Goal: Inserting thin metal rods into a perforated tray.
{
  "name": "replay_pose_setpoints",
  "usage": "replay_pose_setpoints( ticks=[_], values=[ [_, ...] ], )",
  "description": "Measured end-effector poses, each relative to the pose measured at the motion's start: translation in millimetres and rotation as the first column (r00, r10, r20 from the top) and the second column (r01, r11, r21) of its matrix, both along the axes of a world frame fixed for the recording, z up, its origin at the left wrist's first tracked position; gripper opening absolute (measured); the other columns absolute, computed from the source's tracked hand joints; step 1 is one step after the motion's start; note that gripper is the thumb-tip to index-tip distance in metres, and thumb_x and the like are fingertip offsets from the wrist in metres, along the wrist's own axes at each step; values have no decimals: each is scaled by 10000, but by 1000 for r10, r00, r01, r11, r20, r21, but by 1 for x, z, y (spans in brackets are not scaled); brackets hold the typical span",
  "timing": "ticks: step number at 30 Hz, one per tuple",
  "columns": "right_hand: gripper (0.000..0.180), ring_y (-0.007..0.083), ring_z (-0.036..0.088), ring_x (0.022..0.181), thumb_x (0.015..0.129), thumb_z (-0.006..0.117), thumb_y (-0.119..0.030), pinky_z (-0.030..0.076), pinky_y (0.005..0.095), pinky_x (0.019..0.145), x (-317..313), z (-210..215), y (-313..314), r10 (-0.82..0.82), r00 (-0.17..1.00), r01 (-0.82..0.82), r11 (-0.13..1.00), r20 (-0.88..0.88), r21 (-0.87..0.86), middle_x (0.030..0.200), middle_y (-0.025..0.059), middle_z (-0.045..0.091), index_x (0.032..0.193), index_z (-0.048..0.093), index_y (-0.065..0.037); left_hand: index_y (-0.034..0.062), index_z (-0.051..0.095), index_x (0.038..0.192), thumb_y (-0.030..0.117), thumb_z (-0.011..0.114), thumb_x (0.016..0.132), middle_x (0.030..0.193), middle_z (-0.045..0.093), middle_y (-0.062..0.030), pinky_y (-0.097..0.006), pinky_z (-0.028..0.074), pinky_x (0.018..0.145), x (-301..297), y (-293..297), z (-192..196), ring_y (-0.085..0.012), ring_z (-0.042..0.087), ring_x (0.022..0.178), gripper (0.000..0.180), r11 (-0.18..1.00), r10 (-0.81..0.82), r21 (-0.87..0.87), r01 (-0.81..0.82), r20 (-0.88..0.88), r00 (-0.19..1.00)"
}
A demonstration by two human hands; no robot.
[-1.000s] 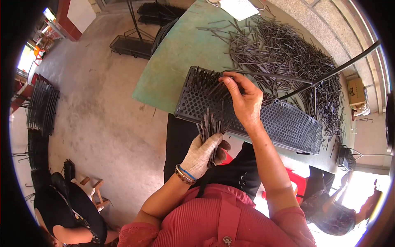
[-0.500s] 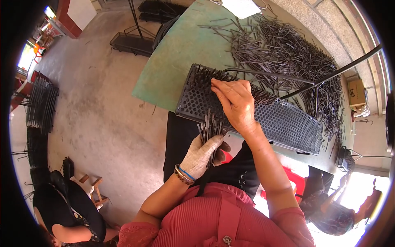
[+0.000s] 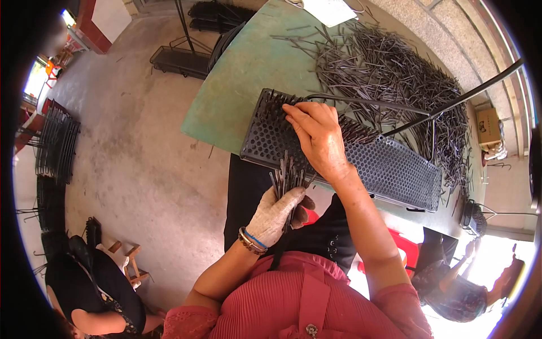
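White-gloved left hand point(image 3: 275, 217) clamps a stick bundle point(image 3: 289, 176) by the near edge of the table point(image 3: 223, 104); right hand point(image 3: 317, 135), fingertips together, grip hidden, covers part of the perforated tray point(image 3: 395, 174) there; green surface runs left; a black rod point(image 3: 471, 99) slants past the far-right stick pile point(image 3: 389, 70)

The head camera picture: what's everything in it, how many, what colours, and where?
table: one, green, upper middle
holed tray: one, black, on the table's near edge
strips in the tray: many, black, far side
loose strips: uncountable pile, black, table's right
rods: several, black, over the pile
flat thing: one, white, table's top end
box: one, brown, right
floor tray: at least one, black, upper left
stacked pieces: uncountable, black, left edge
stool: one, brown, lower left
red object: partly hidden, red, below the table
people: at least two, dark clothes, lower corners
left hand: one, pale glove, below the tray, gripping bunched strips
right hand: one, bare, over the tray
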State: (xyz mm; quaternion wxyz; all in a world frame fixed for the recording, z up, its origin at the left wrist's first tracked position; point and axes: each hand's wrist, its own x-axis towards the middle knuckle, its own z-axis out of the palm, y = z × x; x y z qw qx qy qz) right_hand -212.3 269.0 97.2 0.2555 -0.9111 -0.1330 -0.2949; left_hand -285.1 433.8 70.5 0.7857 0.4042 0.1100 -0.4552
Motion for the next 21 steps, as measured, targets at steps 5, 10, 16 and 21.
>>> replay_pose_setpoints(
  ticks=[5,10,16,21],
  values=[
    [216,258,582,887,837,703,-66,438,366,791,-3,-2,-1,-2,1000,1,999,17,37,979,80,640,1052,716,-48,24,566,1108,222,562,986,828,667,-93,-240,466,487,0,1,2,-100,588,568,232,1000,9,-22,-9,18,1000],
    [224,262,581,887,821,719,-61,448,359,787,-4,-2,-2,-38,999,38,999,12,18,980,91,640,1045,718,-43,15,569,1095,209,555,989,816,662,-93,-244,449,480,0,1,5,-107,586,565,222,999,17,-33,-17,6,1000],
    [398,274,618,969,752,606,103,487,359,843,-33,21,-19,153,983,-139,981,-102,133,1099,109,658,1105,704,-54,8,583,1068,234,563,986,803,661,-81,-231,445,482,0,8,10,-101,593,575,241,999,22,-26,-20,88,996],
    [456,288,621,983,701,622,92,498,378,841,-64,20,-26,391,862,-347,919,-322,186,1160,114,656,1136,681,-31,8,593,1048,270,594,971,785,655,-61,-218,436,480,3,12,28,-90,586,571,274,1000,-16,6,15,165,986]
  ],
)
